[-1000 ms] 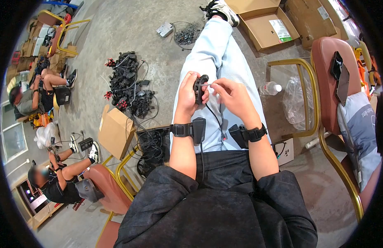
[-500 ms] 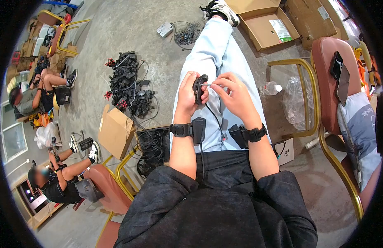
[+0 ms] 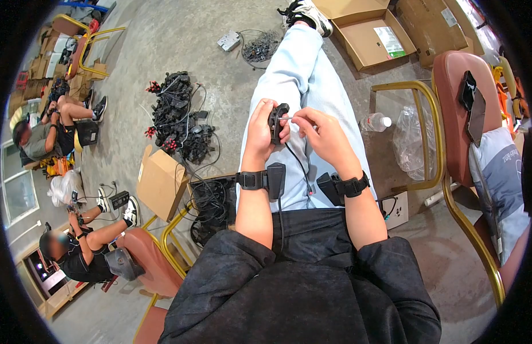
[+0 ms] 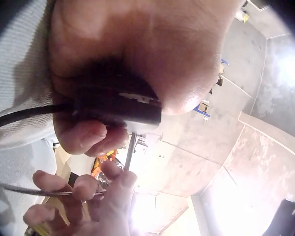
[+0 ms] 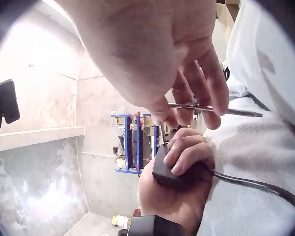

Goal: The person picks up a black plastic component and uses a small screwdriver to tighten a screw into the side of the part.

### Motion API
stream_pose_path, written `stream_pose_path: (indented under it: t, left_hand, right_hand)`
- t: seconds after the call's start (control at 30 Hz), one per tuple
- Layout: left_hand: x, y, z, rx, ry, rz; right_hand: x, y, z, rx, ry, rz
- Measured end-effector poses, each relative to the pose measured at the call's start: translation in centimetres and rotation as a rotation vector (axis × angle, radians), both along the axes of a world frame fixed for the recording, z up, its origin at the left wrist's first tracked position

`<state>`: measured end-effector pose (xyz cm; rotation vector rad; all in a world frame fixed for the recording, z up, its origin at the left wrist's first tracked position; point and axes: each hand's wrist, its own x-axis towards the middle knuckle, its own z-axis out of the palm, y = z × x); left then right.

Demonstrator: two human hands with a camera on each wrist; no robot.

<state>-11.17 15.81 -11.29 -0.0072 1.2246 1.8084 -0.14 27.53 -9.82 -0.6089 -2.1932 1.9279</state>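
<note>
My left hand [image 3: 259, 131] grips a small black device [image 3: 276, 127] with a dark cable [image 3: 300, 160] hanging from it. In the left wrist view the palm and curled fingers wrap around the device's black casing [image 4: 132, 110]. My right hand [image 3: 329, 137] pinches a thin metal tool like an L-shaped hex key, between thumb and forefinger. One length of the tool [image 4: 131, 151] meets the device's face; another length [image 5: 231, 111] sticks out sideways past the other fingers. The bend between them is hidden by the fingertips.
A pile of black cabled parts [image 3: 182, 117] lies on the floor at left, near an open cardboard box [image 3: 160, 180]. A water bottle [image 3: 373, 122] and plastic bag [image 3: 414, 143] are beside my right leg. A chair [image 3: 466, 114] stands at right; two people sit at left.
The right hand's fingers shift slightly around the metal tool, spreading and then drawing in. The left hand and the device stay in place.
</note>
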Motion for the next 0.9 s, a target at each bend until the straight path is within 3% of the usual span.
stream_pose_path:
  t: [0.23, 0.53, 0.6, 0.73, 0.8, 0.9]
  left_hand:
    - [0.0, -0.1, -0.4, 0.031, 0.033, -0.045]
    - [-0.3, -0.3, -0.1, 0.056, -0.074, -0.009]
    - [-0.3, -0.3, -0.2, 0.053, -0.055, -0.019]
    - [-0.2, -0.3, -0.1, 0.06, -0.039, -0.022]
    - [-0.2, -0.3, -0.1, 0.063, -0.054, -0.019]
    - [-0.3, -0.3, -0.1, 0.057, -0.058, -0.021]
  right_hand:
    - [-0.3, -0.5, -1.6, -0.042, 0.126, -0.125]
    - [-0.3, -0.5, -1.8, -0.095, 0.211, 0.048]
    - [-0.3, -0.4, -1.2, 0.071, 0.204, -0.006]
    - [-0.2, -0.3, -1.2, 0.062, 0.18, -0.01]
    - [0.0, -0.4, -1.1, 0.48, 0.166, -0.13]
    - [0.1, -0.4, -0.8, 0.521, 0.096, -0.138]
